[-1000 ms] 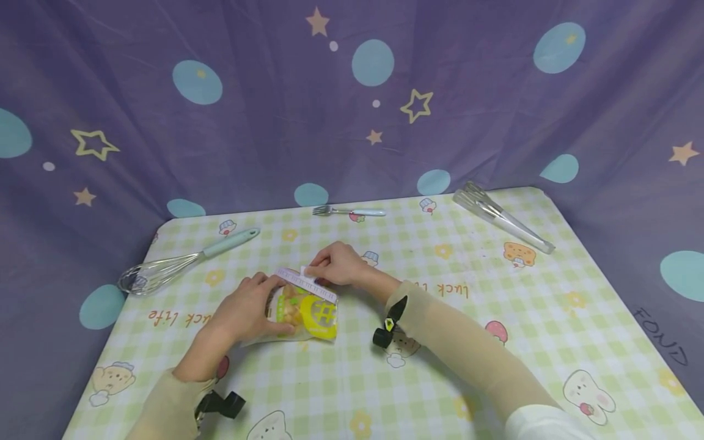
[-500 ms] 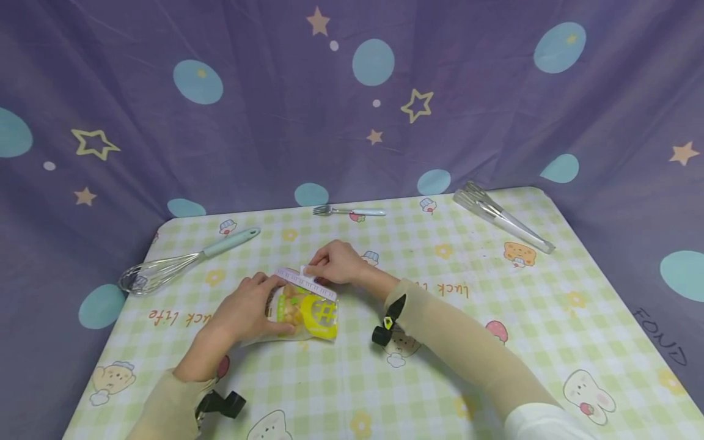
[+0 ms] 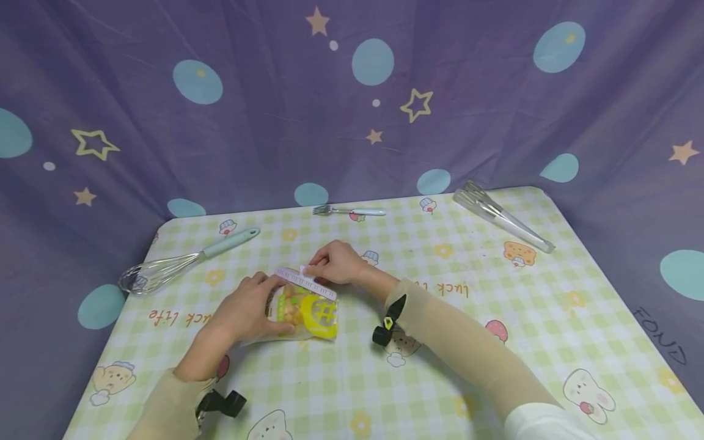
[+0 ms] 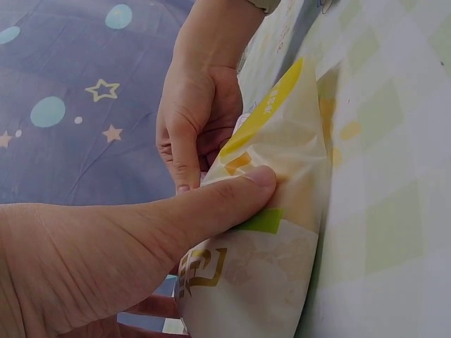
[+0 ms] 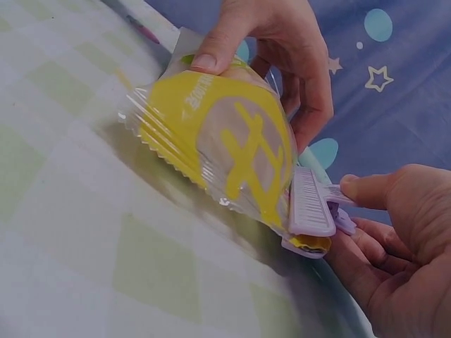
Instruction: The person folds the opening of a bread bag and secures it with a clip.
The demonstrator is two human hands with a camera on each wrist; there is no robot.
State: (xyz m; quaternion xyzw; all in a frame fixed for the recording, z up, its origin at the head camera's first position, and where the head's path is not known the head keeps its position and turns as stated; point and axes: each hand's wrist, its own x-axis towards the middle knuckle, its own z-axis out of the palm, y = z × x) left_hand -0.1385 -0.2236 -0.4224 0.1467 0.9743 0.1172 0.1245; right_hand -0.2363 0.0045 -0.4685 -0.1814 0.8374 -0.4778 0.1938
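A yellow and clear plastic snack bag point(image 3: 302, 315) stands on its side on the table, its zigzag sealed end showing in the right wrist view. My left hand point(image 3: 250, 311) grips the bag, thumb pressed on the printed front and fingers behind it. Along the bag's upper edge sits a pale purple bag clip point(image 3: 305, 283), its ribbed bar point(image 5: 311, 204) over the folded film. My right hand point(image 3: 337, 264) pinches the clip's handle between thumb and fingers. In the left wrist view the bag point(image 4: 261, 267) hides most of the clip.
A whisk point(image 3: 189, 261) with a mint handle lies at the left of the table. At the back edge is a fork point(image 3: 349, 211); metal tongs point(image 3: 503, 219) lie at the back right. A purple curtain point(image 3: 275, 122) hangs behind the checked tablecloth point(image 3: 440, 379).
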